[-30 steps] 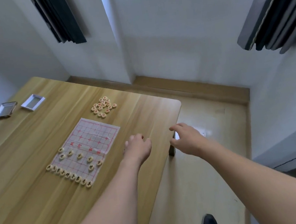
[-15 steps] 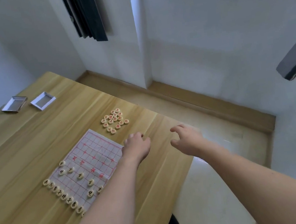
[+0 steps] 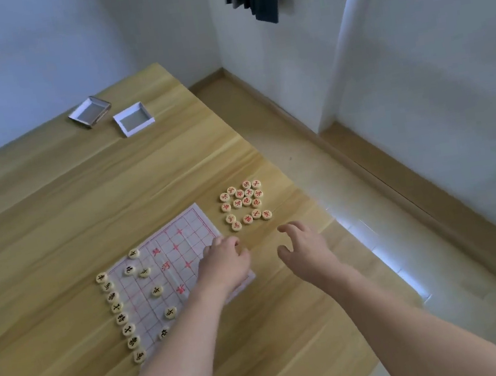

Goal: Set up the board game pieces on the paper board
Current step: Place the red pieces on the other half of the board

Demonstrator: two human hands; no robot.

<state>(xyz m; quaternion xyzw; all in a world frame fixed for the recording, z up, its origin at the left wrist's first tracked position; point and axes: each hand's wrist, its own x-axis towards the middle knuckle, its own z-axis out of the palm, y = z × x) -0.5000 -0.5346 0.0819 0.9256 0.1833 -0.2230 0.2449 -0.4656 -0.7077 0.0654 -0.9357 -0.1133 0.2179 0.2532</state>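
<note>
Pale wood grain covered the table (image 3: 51, 217), on which a paper board (image 3: 169, 273) printed with a red grid was laid flat. Black-lettered round pieces (image 3: 120, 319) were lined along the board's left edge in a single row, and a few more of the same kind were set further in on the grid — one near the far left corner, others spaced down toward the near edge. Red-lettered pieces (image 3: 245, 202) were gathered in a loose cluster on the bare wood just beyond the board's far right corner, off the paper, none stacked.

The left hand (image 3: 227, 263) was held over the right part of the board, knuckles up, its fingers curled downward; whether anything was pinched beneath them could not be told. The right hand (image 3: 306, 251) was held over the bare table just right of the board, near the red cluster but apart from it, fingers spread and loosely bent, nothing held in them.

At the far side of the table two shallow box halves (image 3: 112, 117) were seen side by side, well apart from the board — both with their open sides up
</note>
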